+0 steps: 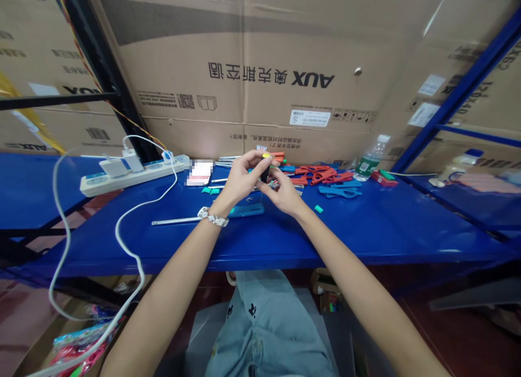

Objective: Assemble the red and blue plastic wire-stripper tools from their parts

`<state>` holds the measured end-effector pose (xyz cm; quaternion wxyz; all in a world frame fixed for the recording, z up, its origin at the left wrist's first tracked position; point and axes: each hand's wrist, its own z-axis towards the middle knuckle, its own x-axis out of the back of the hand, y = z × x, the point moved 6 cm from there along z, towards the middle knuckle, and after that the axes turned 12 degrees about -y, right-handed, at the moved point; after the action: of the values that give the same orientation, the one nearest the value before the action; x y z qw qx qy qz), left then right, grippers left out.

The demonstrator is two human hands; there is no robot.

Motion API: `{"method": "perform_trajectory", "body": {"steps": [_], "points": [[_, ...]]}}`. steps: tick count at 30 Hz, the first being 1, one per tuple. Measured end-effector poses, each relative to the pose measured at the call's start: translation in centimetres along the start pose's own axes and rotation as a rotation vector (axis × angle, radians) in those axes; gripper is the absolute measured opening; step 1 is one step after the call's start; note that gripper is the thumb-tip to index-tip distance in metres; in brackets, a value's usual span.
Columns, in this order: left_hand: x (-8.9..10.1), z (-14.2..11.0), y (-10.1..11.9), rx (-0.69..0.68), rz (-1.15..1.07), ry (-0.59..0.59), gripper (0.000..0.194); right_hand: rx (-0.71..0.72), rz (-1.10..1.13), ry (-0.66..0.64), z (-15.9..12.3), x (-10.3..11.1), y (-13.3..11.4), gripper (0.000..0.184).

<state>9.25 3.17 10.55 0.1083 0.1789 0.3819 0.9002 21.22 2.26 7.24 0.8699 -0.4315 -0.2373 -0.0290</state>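
Observation:
Above the middle of the desk, my left hand is closed round the top of a screwdriver with a black handle and a yellow end. Its thin shaft points down. My right hand is closed too, its thumb and fingers pinched at the lower part of the handle; any small part between them is hidden. Beneath my hands lies a blue plastic piece, and a metal rod stretches left from near it. Behind my hands are more metal rods, partly covered by my fingers.
Red plastic pieces and blue ones are piled to the right, near a water bottle. A small green piece lies closer. At left stands a power strip with a white cable. Cardboard boxes wall the back.

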Motion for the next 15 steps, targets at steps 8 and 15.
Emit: {"method": "perform_trajectory", "body": {"steps": [8,15], "points": [[0.4,-0.4,0.2,0.004,0.126,0.168,0.041,0.021,0.045,-0.002,0.5,-0.1,0.0,0.044],[-0.8,-0.3,0.3,-0.016,0.041,0.090,0.035,0.027,-0.012,0.027,-0.1,-0.4,-0.2,0.040]]}}
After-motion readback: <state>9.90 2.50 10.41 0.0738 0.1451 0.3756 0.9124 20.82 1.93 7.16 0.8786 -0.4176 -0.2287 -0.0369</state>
